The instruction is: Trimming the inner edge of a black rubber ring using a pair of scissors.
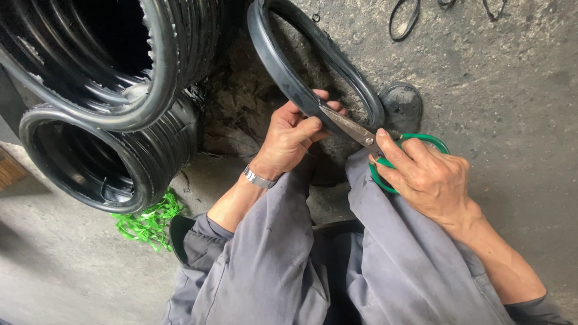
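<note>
Fingers of the left hand (pixel 289 135) are pinching the black rubber ring (pixel 288 78) while the right hand (pixel 424 174), fingers curled through the green handles, is working the scissors (pixel 355 129) against its lower edge; the cut looks barely begun, with most of the ring intact above the knees.

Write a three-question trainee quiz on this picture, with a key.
1. True or false: the right hand holds green-handled scissors.
2. What does the left hand grip? A) the black rubber ring B) the green plastic ties C) a stack of rings
3. Where do the stacked rubber rings lie: left or right in the view?

Key: 1 true; 2 A; 3 left.
</note>
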